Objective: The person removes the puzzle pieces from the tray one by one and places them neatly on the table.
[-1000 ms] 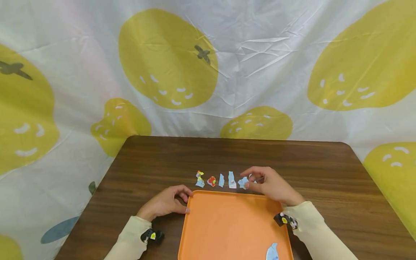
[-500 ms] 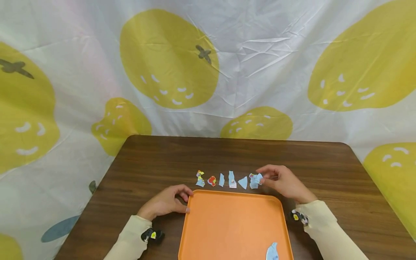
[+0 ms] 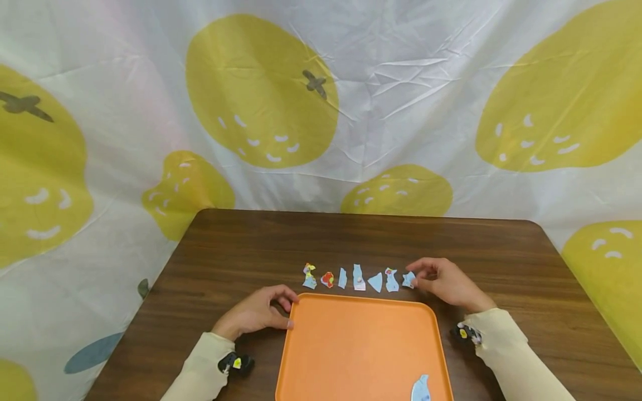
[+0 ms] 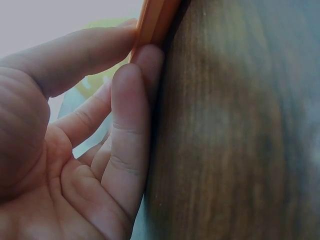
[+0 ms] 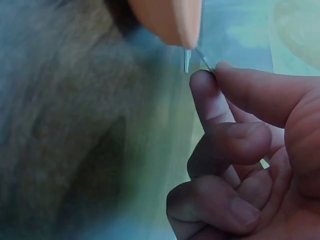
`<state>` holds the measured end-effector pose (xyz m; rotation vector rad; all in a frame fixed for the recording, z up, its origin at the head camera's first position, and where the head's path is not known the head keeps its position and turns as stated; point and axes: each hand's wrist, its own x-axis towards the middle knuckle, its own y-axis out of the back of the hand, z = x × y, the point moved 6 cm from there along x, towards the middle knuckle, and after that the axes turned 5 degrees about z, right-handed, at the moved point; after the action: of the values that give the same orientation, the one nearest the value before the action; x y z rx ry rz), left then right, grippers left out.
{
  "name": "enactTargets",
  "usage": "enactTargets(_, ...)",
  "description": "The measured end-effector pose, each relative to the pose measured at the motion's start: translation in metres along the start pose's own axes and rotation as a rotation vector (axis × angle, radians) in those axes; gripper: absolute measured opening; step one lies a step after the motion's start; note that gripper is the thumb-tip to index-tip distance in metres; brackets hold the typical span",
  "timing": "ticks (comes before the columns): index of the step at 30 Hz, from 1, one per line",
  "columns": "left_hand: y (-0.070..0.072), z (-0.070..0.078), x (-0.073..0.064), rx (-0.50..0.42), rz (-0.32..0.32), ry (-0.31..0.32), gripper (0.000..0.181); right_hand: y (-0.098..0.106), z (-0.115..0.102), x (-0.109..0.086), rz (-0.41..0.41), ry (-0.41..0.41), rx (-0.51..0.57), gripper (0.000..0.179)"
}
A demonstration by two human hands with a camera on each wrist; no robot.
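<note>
Between the thumb and a finger, my right hand (image 3: 443,281) pinches a small light-blue torn paper piece (image 3: 408,279) at the right end of a row. In the right wrist view that piece (image 5: 204,59) appears thin and edge-on. To its left lie a blue piece with a red spot (image 3: 392,280), a triangular blue piece (image 3: 375,282) and several others. My left hand (image 3: 256,312) holds the left rim of an orange tray (image 3: 361,345), its thumb and fingers on the edge. The left wrist view shows the fingertips at the tray's rim (image 4: 152,22).
On the tray's front right part lies a larger light-blue piece (image 3: 421,389). The row's left end has a yellow-and-blue piece (image 3: 309,276) and a red piece (image 3: 327,279). A brown wooden table (image 3: 281,234) bears everything, with a lemon-print cloth (image 3: 401,128) behind it.
My right hand has moved right along the row with the small blue piece, past the triangular and red-spotted pieces, which it uncovered. The left hand has stayed on the tray.
</note>
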<state>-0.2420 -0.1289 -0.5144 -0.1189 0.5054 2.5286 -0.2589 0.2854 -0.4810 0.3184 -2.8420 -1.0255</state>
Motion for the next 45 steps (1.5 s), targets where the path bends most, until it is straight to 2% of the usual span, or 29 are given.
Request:
enactTargets(8,-0.001,0.002,-0.002,-0.003,0.001,-0.006,0.049,-0.004,0.009,0.002,-0.003,-0.012,-0.054,0.03)
enactTargets(14,0.0,0.002,-0.002,0.001,0.005,-0.003,0.048,-0.002,0.009,0.002,0.022,-0.003,-0.073,0.034)
enactTargets(19,0.0,0.001,-0.002,0.007,0.002,0.003,0.048,0.0,0.01,0.001,0.031,-0.016,-0.079,0.031)
enactTargets(31,0.0,0.0,-0.001,-0.013,-0.01,-0.003,0.05,-0.004,-0.001,-0.01,0.022,-0.036,-0.027,0.033)
enactTargets(45,-0.001,-0.001,0.001,-0.014,0.004,-0.012,0.049,-0.014,-0.012,-0.029,-0.011,0.001,0.029,0.028)
